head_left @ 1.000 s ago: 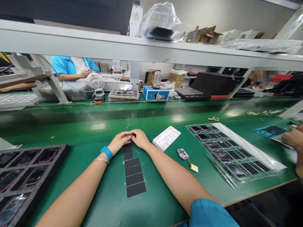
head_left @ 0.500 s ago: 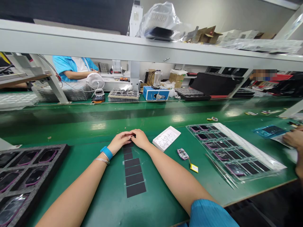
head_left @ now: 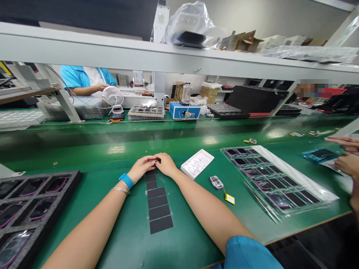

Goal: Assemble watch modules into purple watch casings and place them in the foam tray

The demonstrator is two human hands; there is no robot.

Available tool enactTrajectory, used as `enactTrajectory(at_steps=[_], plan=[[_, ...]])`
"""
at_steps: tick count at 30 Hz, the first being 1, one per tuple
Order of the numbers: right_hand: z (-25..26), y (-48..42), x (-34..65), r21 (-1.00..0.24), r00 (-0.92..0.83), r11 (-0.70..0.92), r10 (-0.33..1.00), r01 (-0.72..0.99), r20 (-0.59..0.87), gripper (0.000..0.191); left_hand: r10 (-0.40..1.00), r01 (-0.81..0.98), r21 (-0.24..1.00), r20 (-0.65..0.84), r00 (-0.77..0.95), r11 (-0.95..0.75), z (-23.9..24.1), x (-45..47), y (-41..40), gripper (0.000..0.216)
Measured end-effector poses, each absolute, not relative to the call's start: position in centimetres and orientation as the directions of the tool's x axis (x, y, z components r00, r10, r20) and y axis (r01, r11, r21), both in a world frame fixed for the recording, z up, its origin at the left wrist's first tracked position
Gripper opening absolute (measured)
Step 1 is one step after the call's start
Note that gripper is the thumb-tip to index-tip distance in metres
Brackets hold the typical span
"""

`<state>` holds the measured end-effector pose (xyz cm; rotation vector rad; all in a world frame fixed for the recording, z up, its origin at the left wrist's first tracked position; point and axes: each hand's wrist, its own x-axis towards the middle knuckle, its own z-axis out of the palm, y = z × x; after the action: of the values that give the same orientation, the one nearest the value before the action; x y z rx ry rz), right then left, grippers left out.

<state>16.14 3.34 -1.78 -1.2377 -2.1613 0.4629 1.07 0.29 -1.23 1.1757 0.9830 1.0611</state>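
On the green bench, a row of black rectangular pieces [head_left: 158, 202] on a clear backing runs away from me. At its far end my left hand [head_left: 142, 166] and my right hand [head_left: 166, 164] meet, fingertips bent together over a dark piece. Both hands look closed, and what the fingertips pinch is hidden beneath them. Right of my right hand lies a white box [head_left: 197, 163] with many tiny dark bits inside. Beyond it are a small clear-cased device [head_left: 216, 182] and the yellow battery [head_left: 229, 198] wired to it.
A foam tray [head_left: 75, 178] of purple-rimmed watch-like units stands at left. At right lie tweezers [head_left: 263, 203] and a clear tray [head_left: 283, 211] with similar units and black pieces. A co-worker's hands [head_left: 347, 160] are at the right edge. A shelf [head_left: 112, 52] spans above the bench.
My hands stay in the same place. The co-worker's second hand has come into view at the right edge, and the person across the bench has shifted an arm.
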Motion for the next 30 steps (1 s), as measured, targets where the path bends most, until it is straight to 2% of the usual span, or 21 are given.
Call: enactTrajectory(at_steps=[30], plan=[[-1.96, 3.52, 16.12, -0.557, -0.380, 0.492, 0.871, 0.669, 0.313, 0.032, 0.974, -0.124, 0.990, -0.042, 0.224, 0.071, -1.28, 1.05, 0.25, 0.045]])
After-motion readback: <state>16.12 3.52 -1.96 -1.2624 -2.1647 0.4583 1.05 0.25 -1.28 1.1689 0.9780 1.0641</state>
